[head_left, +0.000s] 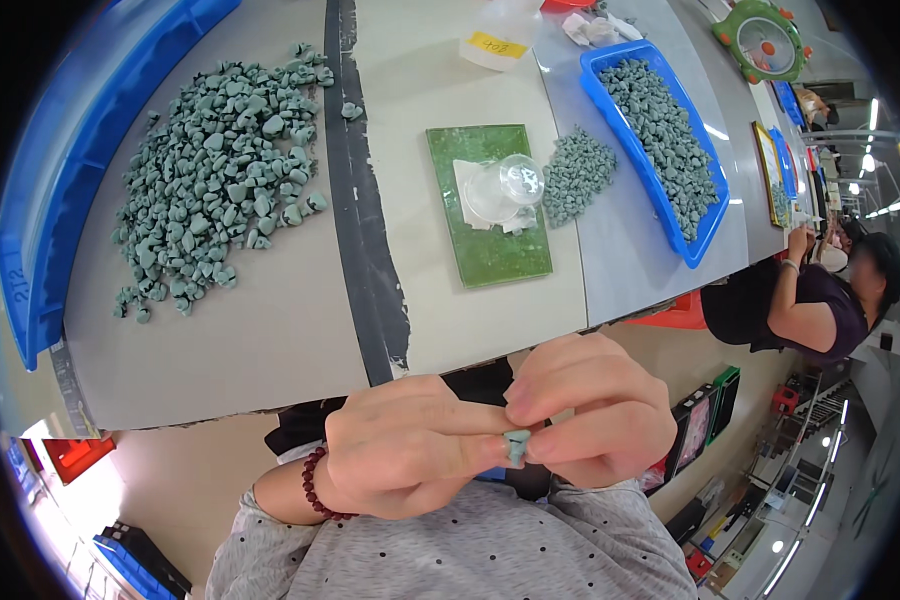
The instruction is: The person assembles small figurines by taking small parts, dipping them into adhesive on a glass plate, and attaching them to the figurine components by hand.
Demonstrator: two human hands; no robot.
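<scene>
My left hand (405,440) and my right hand (595,410) meet in front of my body, just off the table's near edge. Between their fingertips is a small grey-green molded piece (516,447) with a dark mark on it. Both hands pinch it, the left from one side and the right from the other. Beyond them, on the table, lies a green tile-like board (500,255) with a clear plastic cup (500,190) tipped over white paper. A large heap of similar grey-green pieces (215,160) spreads at the left.
A smaller pile of pieces (578,175) lies right of the board, beside a blue tray (705,240) full of them. A long blue bin (45,200) edges the left side. Black tape (355,180) crosses the table. Another person (815,300) sits at the far right, near a green fan (765,45).
</scene>
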